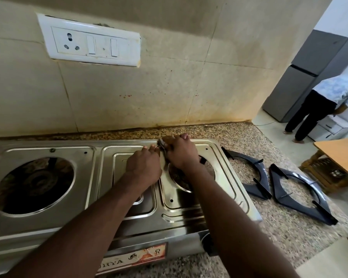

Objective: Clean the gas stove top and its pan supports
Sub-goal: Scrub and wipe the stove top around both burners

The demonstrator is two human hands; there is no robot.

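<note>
A stainless steel gas stove top [48,223] lies on the speckled granite counter [289,237], with both burner openings bare. Its two dark pan supports [247,173] [301,195] lie flat on the counter to the right of the stove. My right hand [179,153] presses a small scrubber [165,141] against the stove's back edge, near the right burner hole [181,181]. My left hand [144,167] rests flat on the steel beside it, fingertips close to the scrubber. The left burner [36,183] is uncovered.
A tiled wall with a white socket and switch plate [88,41] rises behind the stove. At the right, a person [319,105] bends near a grey fridge [305,73], beside a wooden table [342,155].
</note>
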